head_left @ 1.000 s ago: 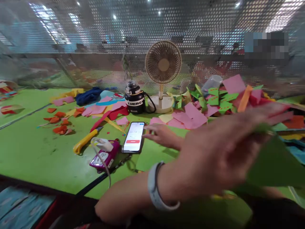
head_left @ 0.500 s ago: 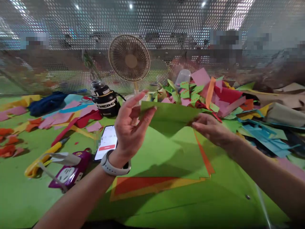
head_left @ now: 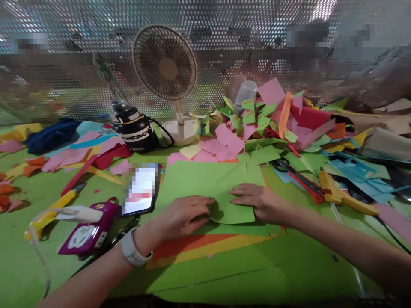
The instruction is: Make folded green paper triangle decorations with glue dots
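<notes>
A small green sheet of paper (head_left: 229, 212) lies on a larger green sheet (head_left: 192, 177), its front edge bowed slightly upward. My left hand (head_left: 183, 216) rests over the small sheet's left part, fingers stretched out and thumb near the front edge. Across its right part lie the spread fingers of my right hand (head_left: 257, 199); the thumb there is hidden. The fingertips of both hands stand a short gap apart. Orange paper (head_left: 180, 246) and yellow paper (head_left: 221, 248) stick out from under the green stack.
On the left are a phone (head_left: 141, 188), a purple device (head_left: 88, 231) and a yellow cutter (head_left: 54, 214). Scissors (head_left: 302, 179) and a yellow glue gun (head_left: 343, 194) lie right. Behind stand a black bottle (head_left: 135, 132), a fan (head_left: 165, 64) and heaped paper scraps (head_left: 231, 143).
Both hands have come down with the small green sheet, from above the stack onto it. The view has tilted down, and scissors and glue gun now show on the right.
</notes>
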`<control>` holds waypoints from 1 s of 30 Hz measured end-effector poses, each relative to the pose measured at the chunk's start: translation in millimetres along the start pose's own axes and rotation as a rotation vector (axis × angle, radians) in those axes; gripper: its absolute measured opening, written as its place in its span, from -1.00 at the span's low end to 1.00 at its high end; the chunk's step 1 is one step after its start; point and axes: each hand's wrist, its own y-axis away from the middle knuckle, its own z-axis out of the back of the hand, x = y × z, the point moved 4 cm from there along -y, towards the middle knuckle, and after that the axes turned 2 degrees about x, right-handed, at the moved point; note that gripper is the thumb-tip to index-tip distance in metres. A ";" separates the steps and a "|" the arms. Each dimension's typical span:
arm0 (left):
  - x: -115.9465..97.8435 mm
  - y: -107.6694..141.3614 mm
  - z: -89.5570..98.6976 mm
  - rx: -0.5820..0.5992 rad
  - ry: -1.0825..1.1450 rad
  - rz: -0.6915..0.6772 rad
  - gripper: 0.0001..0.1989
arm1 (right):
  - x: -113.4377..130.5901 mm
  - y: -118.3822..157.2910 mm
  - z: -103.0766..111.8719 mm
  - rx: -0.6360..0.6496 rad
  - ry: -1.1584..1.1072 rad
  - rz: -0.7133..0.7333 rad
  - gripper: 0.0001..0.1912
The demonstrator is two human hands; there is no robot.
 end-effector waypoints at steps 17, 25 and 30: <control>26.0 1.2 11.0 -0.098 0.095 0.489 -0.75 | -16.0 -18.7 1.3 -0.109 -0.343 -0.558 -0.65; 38.9 -12.3 6.2 -0.104 0.071 0.593 -0.77 | -26.4 -14.2 -6.1 -0.134 -0.128 -0.678 -0.58; 38.7 -12.5 4.5 -0.079 -0.056 0.632 -0.75 | -21.6 -15.4 -6.4 -0.130 0.038 -0.655 -0.66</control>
